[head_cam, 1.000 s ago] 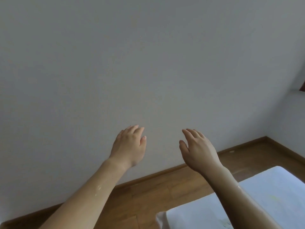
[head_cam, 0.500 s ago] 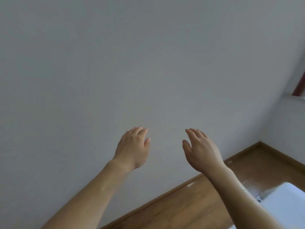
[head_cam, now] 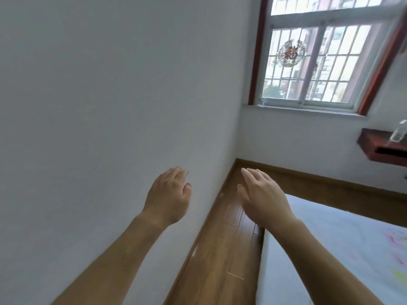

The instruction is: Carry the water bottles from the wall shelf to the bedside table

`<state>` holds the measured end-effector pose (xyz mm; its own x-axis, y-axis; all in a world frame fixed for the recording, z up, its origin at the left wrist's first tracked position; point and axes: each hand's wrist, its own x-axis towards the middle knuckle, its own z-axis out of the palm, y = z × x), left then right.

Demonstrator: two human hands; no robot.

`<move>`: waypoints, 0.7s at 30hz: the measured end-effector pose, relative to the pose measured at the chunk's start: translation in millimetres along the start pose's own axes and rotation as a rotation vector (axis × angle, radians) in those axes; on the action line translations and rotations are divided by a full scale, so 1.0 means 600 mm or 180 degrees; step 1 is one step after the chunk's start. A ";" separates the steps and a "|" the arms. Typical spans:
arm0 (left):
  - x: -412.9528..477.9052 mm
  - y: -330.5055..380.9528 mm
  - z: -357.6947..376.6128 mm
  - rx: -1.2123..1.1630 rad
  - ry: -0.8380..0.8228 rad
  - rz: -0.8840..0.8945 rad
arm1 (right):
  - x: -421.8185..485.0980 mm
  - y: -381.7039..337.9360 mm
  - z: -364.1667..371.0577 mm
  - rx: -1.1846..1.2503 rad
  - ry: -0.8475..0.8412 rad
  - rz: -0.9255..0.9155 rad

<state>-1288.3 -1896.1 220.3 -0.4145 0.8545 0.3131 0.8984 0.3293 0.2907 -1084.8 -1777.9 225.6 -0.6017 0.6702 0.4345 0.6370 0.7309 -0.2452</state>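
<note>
A clear water bottle (head_cam: pixel 399 131) stands on a dark red-brown wall shelf (head_cam: pixel 378 146) at the far right edge, under the window. Both of my arms reach forward in the middle of the view. My left hand (head_cam: pixel 169 198) is held out in front of the white wall, fingers relaxed and holding nothing. My right hand (head_cam: pixel 263 198) is also held out with its fingers apart and nothing in it, above the floor strip beside the bed. Both hands are far from the shelf. No bedside table is in view.
A white wall (head_cam: pixel 110 106) fills the left. A narrow strip of wooden floor (head_cam: pixel 220 256) runs between it and a white-sheeted bed (head_cam: pixel 330 249) at the lower right. A barred window (head_cam: pixel 315 53) with a red frame sits in the far wall.
The view has swung to the right: the window, the wall shelf with the bottle and more of the bed came into sight. Both hands stay held out and empty.
</note>
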 end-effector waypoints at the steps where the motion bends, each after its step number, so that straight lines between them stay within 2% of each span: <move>1: 0.031 0.006 0.013 -0.0041 -0.0033 0.0103 | 0.012 0.015 0.002 -0.0023 0.0071 0.0115; 8: 0.227 0.054 0.099 -0.0251 -0.0223 0.0574 | 0.122 0.132 0.032 -0.0221 0.0103 0.0722; 15: 0.413 0.079 0.153 -0.0379 -0.0245 0.0781 | 0.264 0.221 0.047 -0.0384 0.0145 0.0931; 21: 0.608 0.084 0.244 -0.0560 -0.0238 0.0933 | 0.413 0.315 0.109 -0.0540 0.0153 0.1101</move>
<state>-1373.2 -1508.8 217.0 -0.1248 0.9317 0.3410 0.9361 -0.0033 0.3516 -1144.7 -1465.1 230.3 -0.3165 0.8636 0.3924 0.8714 0.4282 -0.2394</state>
